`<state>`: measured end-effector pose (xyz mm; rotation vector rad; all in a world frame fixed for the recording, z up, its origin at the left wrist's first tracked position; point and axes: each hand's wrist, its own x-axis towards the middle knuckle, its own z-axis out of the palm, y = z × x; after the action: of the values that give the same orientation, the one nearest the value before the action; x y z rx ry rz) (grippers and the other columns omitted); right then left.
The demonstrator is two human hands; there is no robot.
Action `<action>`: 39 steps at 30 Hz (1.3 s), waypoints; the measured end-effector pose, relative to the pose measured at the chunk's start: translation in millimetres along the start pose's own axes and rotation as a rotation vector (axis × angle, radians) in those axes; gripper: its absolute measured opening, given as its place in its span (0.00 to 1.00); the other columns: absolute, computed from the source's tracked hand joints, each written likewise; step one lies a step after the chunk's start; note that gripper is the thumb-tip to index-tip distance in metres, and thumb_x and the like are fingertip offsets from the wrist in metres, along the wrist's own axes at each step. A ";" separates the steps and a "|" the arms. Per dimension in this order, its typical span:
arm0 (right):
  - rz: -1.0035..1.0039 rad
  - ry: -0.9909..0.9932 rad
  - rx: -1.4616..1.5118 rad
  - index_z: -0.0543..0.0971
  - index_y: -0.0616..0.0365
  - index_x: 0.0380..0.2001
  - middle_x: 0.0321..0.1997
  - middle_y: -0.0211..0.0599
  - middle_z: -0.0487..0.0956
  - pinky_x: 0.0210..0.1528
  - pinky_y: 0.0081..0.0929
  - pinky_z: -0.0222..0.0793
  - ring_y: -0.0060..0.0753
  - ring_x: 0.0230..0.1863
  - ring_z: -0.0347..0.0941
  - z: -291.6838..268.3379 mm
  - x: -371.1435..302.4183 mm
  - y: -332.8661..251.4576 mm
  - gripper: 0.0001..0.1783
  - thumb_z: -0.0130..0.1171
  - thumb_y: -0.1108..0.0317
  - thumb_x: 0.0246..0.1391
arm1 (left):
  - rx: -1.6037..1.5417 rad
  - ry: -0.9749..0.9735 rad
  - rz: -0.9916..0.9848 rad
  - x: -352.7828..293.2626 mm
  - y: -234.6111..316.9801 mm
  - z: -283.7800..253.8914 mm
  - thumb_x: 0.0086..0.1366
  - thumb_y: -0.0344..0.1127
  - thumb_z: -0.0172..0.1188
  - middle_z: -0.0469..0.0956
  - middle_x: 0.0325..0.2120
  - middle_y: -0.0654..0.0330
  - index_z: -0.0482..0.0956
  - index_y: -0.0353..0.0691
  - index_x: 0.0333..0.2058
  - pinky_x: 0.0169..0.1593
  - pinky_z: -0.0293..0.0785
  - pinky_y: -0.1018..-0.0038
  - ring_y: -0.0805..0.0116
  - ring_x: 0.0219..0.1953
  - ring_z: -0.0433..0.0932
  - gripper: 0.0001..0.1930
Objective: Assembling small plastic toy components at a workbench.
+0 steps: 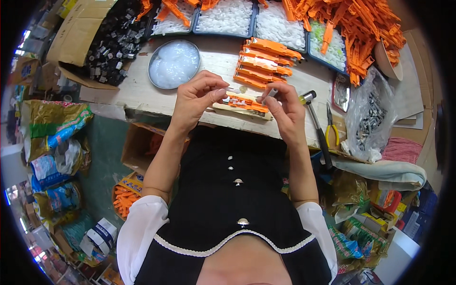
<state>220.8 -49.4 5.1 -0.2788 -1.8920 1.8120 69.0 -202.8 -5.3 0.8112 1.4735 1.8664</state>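
My left hand (200, 99) pinches a small white plastic piece (232, 90) between thumb and fingertips. In the fingers of my right hand (287, 110) is a small pale cylindrical piece (272, 93); its lower end is hidden by the fingers. Between and just below the hands, an orange plastic housing (247, 104) with white parts in it lies on a wooden block (240, 113) at the table's near edge. Beyond it, several similar orange housings (262, 63) lie side by side. Left of these stands a round metal dish (151, 72) of translucent whitish grease (175, 61).
Blue trays (222, 33) of small white parts line the back, beside piled orange housings (370, 23). Black-and-metal parts (114, 52) fill a cardboard box (78, 33) at left. A hammer (319, 128), yellow-handled pliers (332, 128) and a plastic bag of metal parts (370, 118) are at right.
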 end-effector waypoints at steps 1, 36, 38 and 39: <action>0.005 -0.027 -0.143 0.70 0.62 0.41 0.35 0.33 0.73 0.42 0.19 0.63 0.23 0.37 0.68 -2.0 -0.6 0.6 0.12 0.54 0.75 0.51 | 0.006 -0.013 0.013 0.8 -0.9 1.1 0.55 0.24 0.58 0.72 0.32 0.62 0.78 0.32 0.33 0.34 0.72 0.83 0.77 0.31 0.73 0.06; -0.553 -0.070 -0.921 0.75 0.55 0.28 0.26 0.29 0.69 0.36 0.29 0.54 0.29 0.30 0.66 1.8 0.2 7.0 0.09 0.60 0.74 0.38 | 0.158 -0.067 -0.060 -1.4 -3.3 20.3 0.55 0.23 0.58 0.74 0.27 0.61 0.77 0.32 0.31 0.30 0.71 0.82 0.76 0.27 0.74 0.05; -0.587 -0.075 -0.936 0.75 0.56 0.29 0.26 0.29 0.69 0.36 0.29 0.54 0.29 0.30 0.66 3.3 -0.4 11.3 0.10 0.59 0.74 0.38 | -0.092 -0.016 -0.337 0.0 -4.8 19.6 0.57 0.27 0.58 0.75 0.22 0.62 0.77 0.31 0.33 0.25 0.72 0.82 0.78 0.21 0.73 0.06; -0.621 -0.080 -0.952 0.75 0.56 0.29 0.26 0.29 0.69 0.37 0.29 0.54 0.29 0.30 0.66 4.1 -0.7 12.7 0.11 0.58 0.75 0.37 | -0.091 -0.016 -0.339 0.7 -6.3 19.0 0.57 0.27 0.58 0.75 0.22 0.62 0.77 0.31 0.33 0.25 0.72 0.82 0.78 0.21 0.73 0.06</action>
<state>217.0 -52.2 -7.4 0.0787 -2.4142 0.4631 84.0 -189.7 -7.7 0.4955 1.4052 1.6530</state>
